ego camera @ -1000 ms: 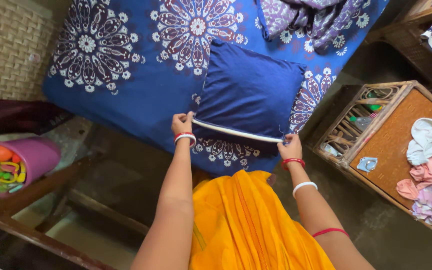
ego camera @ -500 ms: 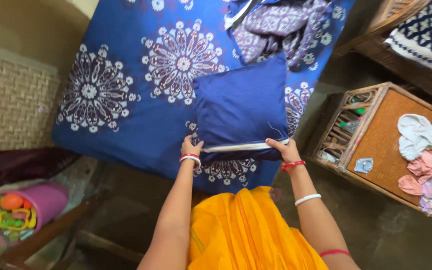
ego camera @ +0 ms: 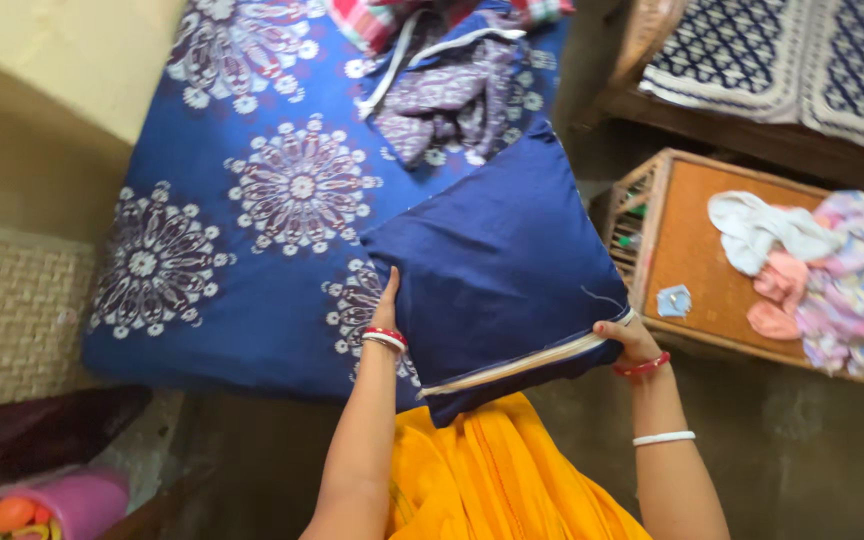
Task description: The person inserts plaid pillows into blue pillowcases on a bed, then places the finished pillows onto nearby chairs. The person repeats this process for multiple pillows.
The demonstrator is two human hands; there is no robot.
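one dark blue cushion (ego camera: pixel 497 270) was held over the near edge of the bed, above the blue sheet (ego camera: pixel 252 200) with its white flower rounds. the left hand (ego camera: pixel 385 305) lay flat and open against its left edge; the right hand (ego camera: pixel 627 338) was closed on the near right corner by the pale zip strip. half a second before, the cushion lay flat on the bed; now it was lifted and tilted. one wooden crate (ego camera: pixel 722 270) beside carried a heap of clothes (ego camera: pixel 812 265)
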